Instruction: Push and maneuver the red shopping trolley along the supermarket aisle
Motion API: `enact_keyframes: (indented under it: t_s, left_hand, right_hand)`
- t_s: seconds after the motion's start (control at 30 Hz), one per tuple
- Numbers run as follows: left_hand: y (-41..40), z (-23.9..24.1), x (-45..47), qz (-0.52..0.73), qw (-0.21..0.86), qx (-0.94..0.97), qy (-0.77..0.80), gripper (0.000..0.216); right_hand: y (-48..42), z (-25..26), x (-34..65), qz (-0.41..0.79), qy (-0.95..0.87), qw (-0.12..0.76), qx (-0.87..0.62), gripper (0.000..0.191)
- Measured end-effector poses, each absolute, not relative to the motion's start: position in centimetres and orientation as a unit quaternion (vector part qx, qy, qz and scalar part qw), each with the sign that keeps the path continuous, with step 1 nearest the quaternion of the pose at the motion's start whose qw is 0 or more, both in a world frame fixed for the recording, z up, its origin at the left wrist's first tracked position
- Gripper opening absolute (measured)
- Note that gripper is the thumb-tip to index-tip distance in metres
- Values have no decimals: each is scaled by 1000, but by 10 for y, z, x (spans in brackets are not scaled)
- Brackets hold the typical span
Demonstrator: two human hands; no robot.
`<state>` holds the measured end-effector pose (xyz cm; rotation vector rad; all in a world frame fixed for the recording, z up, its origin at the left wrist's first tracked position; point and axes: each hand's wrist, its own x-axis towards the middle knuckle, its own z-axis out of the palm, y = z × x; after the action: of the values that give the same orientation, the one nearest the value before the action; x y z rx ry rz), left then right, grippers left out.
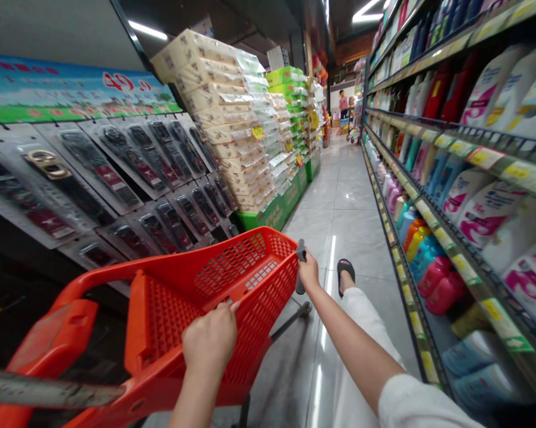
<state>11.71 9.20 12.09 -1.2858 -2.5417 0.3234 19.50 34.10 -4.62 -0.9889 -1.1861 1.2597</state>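
Nearest, at lower left, a scuffed grey bar [49, 389] runs to the red shopping cart [136, 315], which stands just beside hanging packs of belts [101, 163]. The person's left hand [210, 336] is closed over the cart's side; to its right, the right hand [311, 272] curls round a grey fitting [300, 280] at the far corner, fingertips hidden. Then come a sandalled foot [346, 273] and the shelf [460, 264] of bottles [435, 276]. I'd keep both grips firm, move the two hands together and leave the cart clear of belts, foot and shelf.
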Motion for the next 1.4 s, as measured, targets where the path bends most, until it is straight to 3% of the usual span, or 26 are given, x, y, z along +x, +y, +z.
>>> enact_keyframes:
  t_s: [0.17, 0.3, 0.47, 0.67, 0.87, 0.97, 1.23, 1.4]
  left_hand:
    - [93, 119, 118, 111, 138, -436, -883, 59]
    - [98, 120, 123, 102, 129, -429, -888, 58]
    - [113, 123, 123, 97, 118, -423, -893, 55]
    - [113, 125, 114, 100, 112, -424, -893, 56]
    - [101, 123, 117, 105, 120, -416, -895, 57]
    - [98, 121, 117, 106, 131, -421, -891, 59]
    - [98, 118, 115, 108, 139, -427, -887, 62]
    - [104, 119, 117, 110, 130, -410, -896, 60]
  right_hand:
    - [296, -60, 186, 436, -602, 548, -384, 76]
    - [300, -53, 185, 425, -640, 523, -368, 83]
    - [315, -32, 172, 449, -640, 495, -381, 83]
    - [254, -32, 161, 394, -718, 483, -311, 80]
    - [236, -34, 182, 316, -751, 473, -336, 58]
    - [262, -36, 191, 301, -741, 481, -360, 57]
    - [355, -40, 200, 428, -619, 514, -411, 47]
    - [338, -43, 171, 483, -561, 540, -400, 68]
